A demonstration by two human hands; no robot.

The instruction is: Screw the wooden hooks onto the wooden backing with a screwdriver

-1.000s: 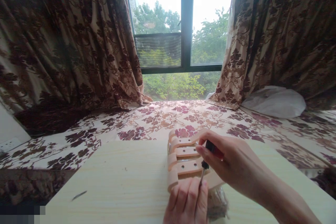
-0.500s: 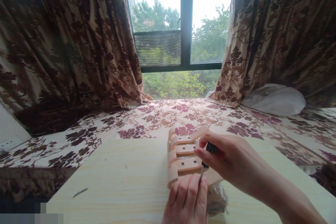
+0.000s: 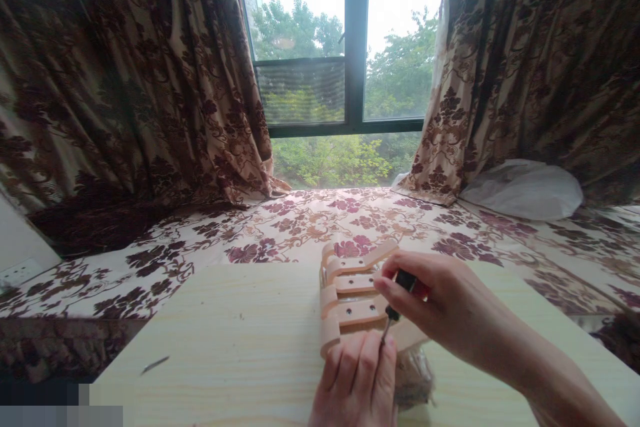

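Pale wooden pieces (image 3: 360, 312) with rounded ends lie in a row on the board, several of them showing dark screws or holes. My right hand (image 3: 430, 300) is wrapped round the black and red handle of a screwdriver (image 3: 406, 281). Its shaft slants down to the nearest piece, where the tip is hidden by my left fingers. My left hand (image 3: 357, 373) presses on that nearest piece, its fingers bent together around the tip. Whether a screw is under them I cannot tell. A clear plastic-wrapped bundle (image 3: 415, 377) sits beneath the pieces.
The light wooden board (image 3: 225, 333) carries a small dark thin item (image 3: 155, 365) at its left. Beyond lies a floral cloth (image 3: 310, 220) up to the window (image 3: 355, 47), with patterned curtains (image 3: 190, 80) at both sides. A white plastic bag (image 3: 523, 190) rests at the right.
My right hand has turned slightly around the screwdriver, showing more of the red part of the handle. My left hand and the wooden pieces stay where they were.
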